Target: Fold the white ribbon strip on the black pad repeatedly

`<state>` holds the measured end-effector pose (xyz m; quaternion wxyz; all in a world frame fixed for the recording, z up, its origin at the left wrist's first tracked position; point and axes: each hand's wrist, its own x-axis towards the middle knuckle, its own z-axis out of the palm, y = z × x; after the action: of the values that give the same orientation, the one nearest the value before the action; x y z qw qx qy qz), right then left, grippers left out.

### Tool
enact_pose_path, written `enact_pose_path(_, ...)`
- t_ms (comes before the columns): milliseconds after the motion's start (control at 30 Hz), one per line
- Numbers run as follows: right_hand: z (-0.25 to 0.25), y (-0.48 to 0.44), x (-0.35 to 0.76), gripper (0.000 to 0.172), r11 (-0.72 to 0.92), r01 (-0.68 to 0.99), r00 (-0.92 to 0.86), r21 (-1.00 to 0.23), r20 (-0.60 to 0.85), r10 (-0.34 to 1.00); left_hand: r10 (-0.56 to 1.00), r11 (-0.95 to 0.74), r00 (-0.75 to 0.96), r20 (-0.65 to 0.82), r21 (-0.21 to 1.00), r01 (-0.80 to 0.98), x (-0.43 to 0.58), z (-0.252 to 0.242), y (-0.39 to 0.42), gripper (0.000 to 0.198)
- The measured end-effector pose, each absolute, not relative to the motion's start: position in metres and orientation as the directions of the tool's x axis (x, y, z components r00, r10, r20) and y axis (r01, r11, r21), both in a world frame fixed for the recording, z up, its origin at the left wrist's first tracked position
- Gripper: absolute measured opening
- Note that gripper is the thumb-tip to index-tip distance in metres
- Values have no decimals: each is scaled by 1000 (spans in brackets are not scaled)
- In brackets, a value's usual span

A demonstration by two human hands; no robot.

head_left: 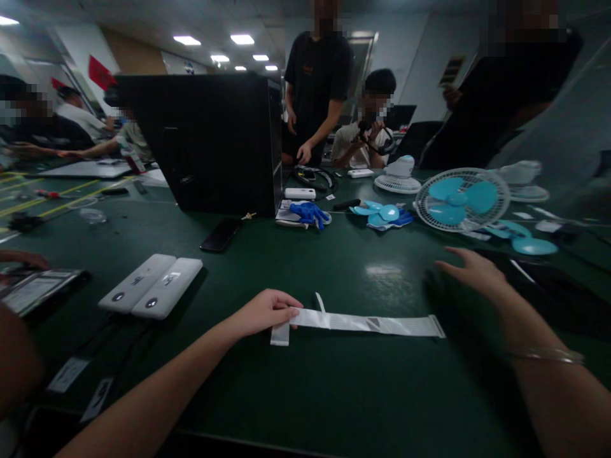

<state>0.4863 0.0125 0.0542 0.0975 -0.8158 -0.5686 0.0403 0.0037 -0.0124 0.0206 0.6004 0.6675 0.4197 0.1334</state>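
A long white flat ribbon cable (344,321) runs across the green table in front of me, with a connector at its right end. Near its left end the cable is folded, and a short tail hangs toward me; a thin strip sticks up behind it. My left hand (272,312) pinches the cable by this fold, between thumb and fingers. Off to the right, my right hand (470,270) is held over the table with thumb and fingers apart, holding nothing. It is apart from the cable, close to a dark flat item (548,286).
Two white power banks (167,286) with cords lie at left, beside another person's hand (23,257). Farther back are a phone (220,235), a black computer case (205,140), blue gloves (310,214), loose fan blades (377,213) and a caged fan (462,198). People stand and sit behind.
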Motion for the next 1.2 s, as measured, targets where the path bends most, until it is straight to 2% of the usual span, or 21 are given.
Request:
enact_pose_path(133,36,-3,547,79,-691,714,700,-112,80,710,711,76,614,-344,905,420,5,19,-13,35)
enact_pose_path(233,16,-9,582,87,-787,601,794,-135,-11,608,700,75,619,-355,899,432,6,18,-13,36)
enact_pose_path(333,6,-9,598,90,-800,571,807,-185,-51,588,692,67,630,-354,899,432,6,20,-14,35)
enact_pose_path(633,7,-7,604,98,-840,475,869,-262,-10,494,676,46,649,-349,899,435,5,25,-15,35)
enact_pose_path(833,8,-10,602,101,-874,420,902,-246,3,433,659,50,667,-348,905,423,4,25,-16,35)
enact_pose_path(1200,12,-7,593,95,-878,405,913,-254,64,402,640,34,684,-351,901,432,4,21,-14,36)
